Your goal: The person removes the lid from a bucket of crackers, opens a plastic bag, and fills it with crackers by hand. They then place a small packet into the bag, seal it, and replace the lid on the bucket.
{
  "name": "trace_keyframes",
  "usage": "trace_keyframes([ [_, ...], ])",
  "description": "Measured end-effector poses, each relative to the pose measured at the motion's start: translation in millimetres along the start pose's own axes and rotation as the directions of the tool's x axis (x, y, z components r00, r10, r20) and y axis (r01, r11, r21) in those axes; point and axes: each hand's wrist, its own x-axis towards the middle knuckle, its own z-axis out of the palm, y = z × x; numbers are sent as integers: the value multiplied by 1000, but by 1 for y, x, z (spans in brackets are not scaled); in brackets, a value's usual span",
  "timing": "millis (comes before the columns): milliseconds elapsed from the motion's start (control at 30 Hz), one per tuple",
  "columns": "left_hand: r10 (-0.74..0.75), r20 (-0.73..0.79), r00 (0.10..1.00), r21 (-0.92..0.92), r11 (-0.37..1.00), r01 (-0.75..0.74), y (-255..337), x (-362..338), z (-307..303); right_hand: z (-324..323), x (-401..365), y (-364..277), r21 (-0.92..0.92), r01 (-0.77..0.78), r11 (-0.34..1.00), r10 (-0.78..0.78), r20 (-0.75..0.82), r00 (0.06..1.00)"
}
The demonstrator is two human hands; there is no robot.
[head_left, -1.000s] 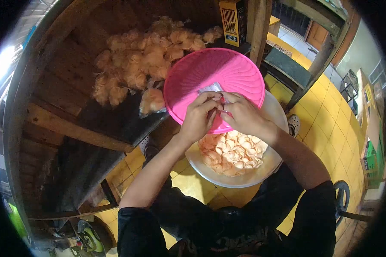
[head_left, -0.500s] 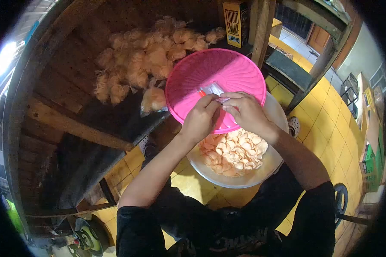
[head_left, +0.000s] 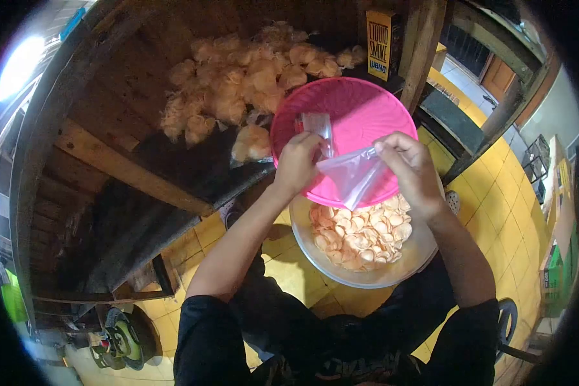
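Note:
A clear plastic bag (head_left: pixel 352 175) is stretched between my two hands above a round pink plastic tray (head_left: pixel 367 106). My right hand (head_left: pixel 410 168) pinches its upper right edge. At its left corner, my left hand (head_left: pixel 298 162) is closed with fingertips pressed together; they partly hide that corner. A small bundle of clear plastic bags (head_left: pixel 319 128) lies on the tray just beyond my left fingers. The tray rests over the far part of a large whitish basin (head_left: pixel 367 283). Round pale crackers (head_left: pixel 360 235) are heaped in the basin, below the bag.
Many filled bags of crackers (head_left: pixel 251 71) are piled on the dark wooden surface at the upper left. One filled bag (head_left: pixel 251 143) lies near the tray. A "Liquid Smoke" box (head_left: pixel 379 45) stands beside a wooden post (head_left: pixel 422 51). Yellow floor tiles (head_left: pixel 495 212) extend to the right.
My hands, close together before, have moved apart, with my right hand drawing the plastic bag out to the right. The bag now hangs spread between them, and the view has shifted slightly.

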Motion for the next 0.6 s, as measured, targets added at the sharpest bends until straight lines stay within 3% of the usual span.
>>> trace_keyframes([
  [67,212,8,977,-43,976,-211,2,3,-10,-13,-3,-1,-28,-85,996,83,-59,995],
  [100,117,23,993,-49,992,-116,7,0,-13,-15,-4,-4,-51,-44,998,40,-81,996],
  [133,121,29,992,-52,991,-119,10,-1,-15,-16,-4,-3,-51,-47,998,42,-88,995],
  [200,194,-130,972,-218,951,-219,15,-3,-18,-17,-3,4,133,-112,985,125,-95,988],
  [233,74,-52,996,-410,908,-89,19,-9,-18,-19,-2,9,133,-112,985,126,-102,987],
  [267,76,-48,996,-413,906,-89,26,-13,-20,-21,-2,14,105,-131,986,140,-93,986],
  [333,-141,155,978,-776,595,209,43,-16,-26,-27,-2,25,77,-151,986,158,-90,983],
  [367,-49,133,990,-766,629,133,45,-14,-29,-31,-3,30,88,-186,979,189,-21,982],
  [400,-44,137,990,-767,628,134,49,-14,-32,-34,-4,33,96,-221,970,217,50,975],
  [433,-13,234,972,-793,576,199,54,-17,-35,-39,-7,27,95,-223,970,219,46,975],
  [467,24,324,946,-810,524,264,55,-19,-37,-44,-10,17,-24,-359,933,351,279,894],
  [500,103,412,905,-728,635,259,52,-20,-39,-47,-11,11,-172,-451,876,475,478,739],
  [533,102,409,907,-729,634,257,52,-23,-40,-46,-13,13,-176,-449,876,475,478,739],
  [600,137,641,755,-652,616,442,53,-29,-40,-42,-24,20,-419,-406,812,584,568,580],
])
